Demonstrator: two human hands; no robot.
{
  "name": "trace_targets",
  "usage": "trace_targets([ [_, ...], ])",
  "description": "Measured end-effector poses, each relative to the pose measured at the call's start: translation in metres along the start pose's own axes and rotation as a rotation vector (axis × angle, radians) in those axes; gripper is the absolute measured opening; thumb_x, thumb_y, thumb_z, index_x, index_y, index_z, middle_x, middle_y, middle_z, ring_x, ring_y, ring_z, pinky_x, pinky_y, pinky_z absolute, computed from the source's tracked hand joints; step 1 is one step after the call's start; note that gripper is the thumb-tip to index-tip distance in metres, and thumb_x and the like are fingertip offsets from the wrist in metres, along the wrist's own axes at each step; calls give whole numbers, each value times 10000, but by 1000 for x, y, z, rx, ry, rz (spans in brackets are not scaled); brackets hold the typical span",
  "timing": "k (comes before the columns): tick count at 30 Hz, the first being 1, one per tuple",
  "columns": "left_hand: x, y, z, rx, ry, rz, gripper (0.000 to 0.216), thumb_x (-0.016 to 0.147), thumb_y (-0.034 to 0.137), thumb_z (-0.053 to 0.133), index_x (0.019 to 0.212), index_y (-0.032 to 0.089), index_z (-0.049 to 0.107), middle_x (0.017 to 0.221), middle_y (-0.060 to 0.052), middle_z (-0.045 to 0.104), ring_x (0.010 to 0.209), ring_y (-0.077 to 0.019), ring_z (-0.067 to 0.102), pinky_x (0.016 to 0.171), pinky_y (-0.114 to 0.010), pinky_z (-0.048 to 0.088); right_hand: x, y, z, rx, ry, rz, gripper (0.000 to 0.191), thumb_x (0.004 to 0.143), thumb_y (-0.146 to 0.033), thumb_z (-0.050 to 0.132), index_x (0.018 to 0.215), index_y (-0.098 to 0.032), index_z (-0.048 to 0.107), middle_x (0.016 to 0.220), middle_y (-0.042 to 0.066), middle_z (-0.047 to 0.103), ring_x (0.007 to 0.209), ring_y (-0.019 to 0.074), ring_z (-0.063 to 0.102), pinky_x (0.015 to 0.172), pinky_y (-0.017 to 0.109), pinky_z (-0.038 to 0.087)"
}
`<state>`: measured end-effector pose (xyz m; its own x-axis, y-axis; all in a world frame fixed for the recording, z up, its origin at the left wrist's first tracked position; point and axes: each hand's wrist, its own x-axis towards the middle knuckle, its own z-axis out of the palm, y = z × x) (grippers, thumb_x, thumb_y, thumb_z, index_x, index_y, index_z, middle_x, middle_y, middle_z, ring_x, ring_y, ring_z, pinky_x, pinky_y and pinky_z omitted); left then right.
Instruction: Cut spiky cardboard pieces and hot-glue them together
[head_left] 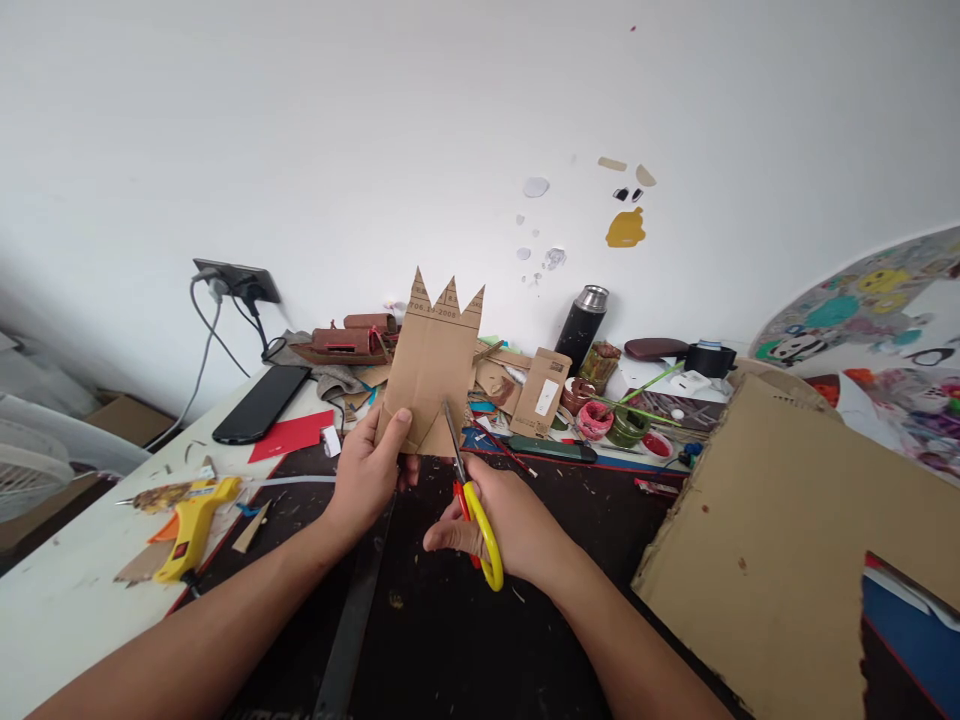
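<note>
My left hand grips a piece of brown cardboard by its lower left corner, thumb in front and fingers behind. Three pointed teeth form the cardboard's top edge, with printed text below them. Lines or cuts slant across its lower end. In my right hand is a pair of scissors with yellow and red handles. Their blades point up and lie at the cardboard's lower right part; whether they are closed on it I cannot tell. Below the hands, a metal ruler lies on the dark mat.
A yellow glue gun and a black phone lie to the left. Paint pots, a black flask, a green cutter and cardboard scraps crowd the back. A large cardboard sheet covers the right side.
</note>
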<state>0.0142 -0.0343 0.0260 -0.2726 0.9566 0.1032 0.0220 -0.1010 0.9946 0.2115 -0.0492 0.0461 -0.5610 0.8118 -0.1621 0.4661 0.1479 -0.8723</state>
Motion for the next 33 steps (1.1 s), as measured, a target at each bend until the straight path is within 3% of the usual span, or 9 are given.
trace_targets([
  [8,0,1,1,2,5,-2,377,924,593,655,873,244,520,436,74,557,309,-149,520,314,-214,365,-1,-1,0,1,-2,6,797,666,-755,928,1161,-215,612,915,49,823,657,204,747,609,264,497],
  [13,-1,4,2,15,14,0,377,916,598,649,861,246,525,429,69,555,306,-155,520,314,-217,349,0,1,1,-2,15,-20,777,727,-759,888,1213,-215,619,911,49,823,669,208,754,623,268,503],
  [19,0,1,0,-14,6,-28,356,917,587,648,915,246,546,444,81,551,310,-160,520,316,-229,374,-1,1,1,49,-6,-23,766,675,-748,927,1126,-216,609,919,59,825,740,235,780,631,273,517],
  [27,0,-1,0,-3,2,-21,369,928,593,650,878,247,531,440,78,548,305,-148,517,313,-222,377,-2,-2,-2,43,-31,-6,811,671,-744,934,1196,-215,613,931,59,822,777,247,782,632,274,518],
  [33,-1,1,0,-3,4,7,364,943,584,643,888,243,531,435,73,551,307,-148,518,310,-212,369,-6,-4,-4,57,-44,-17,771,707,-746,913,1186,-229,599,1048,72,823,846,248,788,650,267,523],
])
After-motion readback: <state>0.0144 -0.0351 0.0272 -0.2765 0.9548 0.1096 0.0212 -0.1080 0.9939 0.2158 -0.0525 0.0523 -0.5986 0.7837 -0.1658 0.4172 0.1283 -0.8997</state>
